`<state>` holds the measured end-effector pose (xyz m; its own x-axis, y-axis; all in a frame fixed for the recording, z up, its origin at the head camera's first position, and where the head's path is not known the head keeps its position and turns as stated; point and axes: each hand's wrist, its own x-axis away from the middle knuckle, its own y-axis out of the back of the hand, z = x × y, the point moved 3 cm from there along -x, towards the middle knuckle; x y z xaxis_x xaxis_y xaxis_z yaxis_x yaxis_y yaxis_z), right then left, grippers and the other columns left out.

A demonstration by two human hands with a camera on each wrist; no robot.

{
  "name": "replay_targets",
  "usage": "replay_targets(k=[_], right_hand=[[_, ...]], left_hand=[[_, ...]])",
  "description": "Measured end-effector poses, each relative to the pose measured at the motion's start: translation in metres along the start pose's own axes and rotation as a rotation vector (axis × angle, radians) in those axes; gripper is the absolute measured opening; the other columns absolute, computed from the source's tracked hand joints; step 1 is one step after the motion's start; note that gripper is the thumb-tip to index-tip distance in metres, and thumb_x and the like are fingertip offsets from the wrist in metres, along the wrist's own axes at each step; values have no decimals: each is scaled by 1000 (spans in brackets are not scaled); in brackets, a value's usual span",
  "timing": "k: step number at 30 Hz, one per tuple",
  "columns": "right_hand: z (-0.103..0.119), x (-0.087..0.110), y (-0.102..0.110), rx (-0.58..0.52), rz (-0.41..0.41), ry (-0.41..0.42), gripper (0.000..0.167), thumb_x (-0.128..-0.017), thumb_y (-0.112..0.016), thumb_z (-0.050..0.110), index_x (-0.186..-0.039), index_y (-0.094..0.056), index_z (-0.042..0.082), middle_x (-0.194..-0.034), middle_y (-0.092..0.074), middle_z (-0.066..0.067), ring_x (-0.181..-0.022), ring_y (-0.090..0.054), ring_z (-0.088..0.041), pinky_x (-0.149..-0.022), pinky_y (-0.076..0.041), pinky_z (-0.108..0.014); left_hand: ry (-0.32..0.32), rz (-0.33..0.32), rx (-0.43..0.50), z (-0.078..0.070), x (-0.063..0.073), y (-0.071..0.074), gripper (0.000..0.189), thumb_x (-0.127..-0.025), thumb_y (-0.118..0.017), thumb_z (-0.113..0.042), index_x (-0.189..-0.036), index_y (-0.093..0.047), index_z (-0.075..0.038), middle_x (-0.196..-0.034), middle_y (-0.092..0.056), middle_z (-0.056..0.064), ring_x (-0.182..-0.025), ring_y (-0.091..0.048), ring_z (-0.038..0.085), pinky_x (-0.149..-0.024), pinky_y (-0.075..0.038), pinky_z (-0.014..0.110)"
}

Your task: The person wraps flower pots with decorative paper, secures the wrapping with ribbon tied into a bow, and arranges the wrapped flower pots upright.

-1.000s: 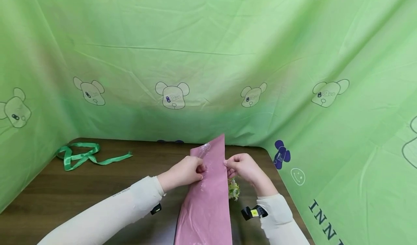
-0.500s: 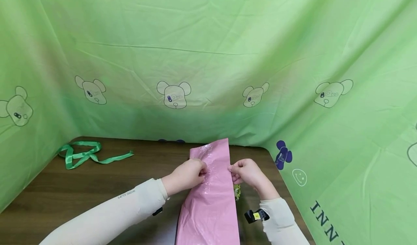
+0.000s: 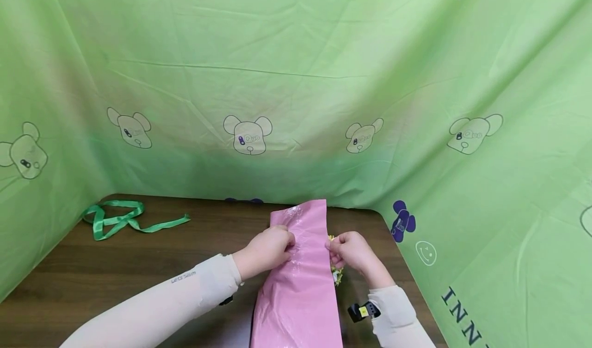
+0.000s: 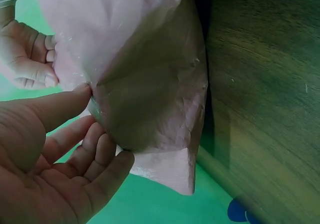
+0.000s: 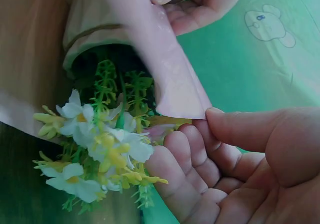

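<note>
A glossy pink sheet of wrapping paper [image 3: 300, 296] stands folded in front of me, its upper end between my hands. My left hand [image 3: 270, 250] pinches its creased face between thumb and fingers, as the left wrist view shows close up. My right hand [image 3: 351, 253] pinches the sheet's right edge between thumb and index finger. Behind the sheet, mostly hidden in the head view, are white and yellow flowers [image 5: 107, 149] with green sprigs. In the right wrist view they come out of a pale round holder [image 5: 95, 14] with a brown cord around it, close to my right fingers.
A loose green satin ribbon [image 3: 120, 222] lies at the back left of the brown wooden table [image 3: 185, 250]. A green curtain [image 3: 296, 80] printed with bear heads encloses the table at the back and both sides.
Both hands have shifted slightly right and down in the head view, still pinching the sheet. The sheet's upper right corner has come down and right with them. The ribbon stays put.
</note>
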<state>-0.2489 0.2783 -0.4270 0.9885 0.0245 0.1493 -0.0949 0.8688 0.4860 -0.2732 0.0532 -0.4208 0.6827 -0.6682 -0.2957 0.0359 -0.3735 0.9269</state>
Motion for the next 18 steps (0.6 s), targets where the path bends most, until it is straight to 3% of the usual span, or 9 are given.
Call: replay_targets(k=[7,12,18], right_hand=[[-3,-1,-1,27,-35,-16,25,-97,-67,10,-80,-68,-8,-66,-65,-11,-54,-62,-15,-58,-61,-41],[4,1,6,119,-102,8,26,-96,-69,15,-79,-69,-4,-63,-62,-11,-55,-63,-21,-58,-60,-40],[22,8,12,236,-169,72,27,-97,-69,22,-77,-68,4,-60,-61,-7,-55,-60,-19,-54,-47,-30]], left_hand=[[-13,38,-59,-1,-2,-2,26,-78,-81,-14,-68,-58,-19,-74,-48,-5,-69,-45,13,-63,-46,31],[-18,55,-75,-2,-2,-1,29,-77,-82,-14,-67,-56,-20,-74,-50,-4,-71,-49,14,-65,-48,32],[-11,60,-102,-4,-3,1,29,-76,-82,-15,-66,-55,-20,-76,-54,-3,-75,-55,18,-69,-52,36]])
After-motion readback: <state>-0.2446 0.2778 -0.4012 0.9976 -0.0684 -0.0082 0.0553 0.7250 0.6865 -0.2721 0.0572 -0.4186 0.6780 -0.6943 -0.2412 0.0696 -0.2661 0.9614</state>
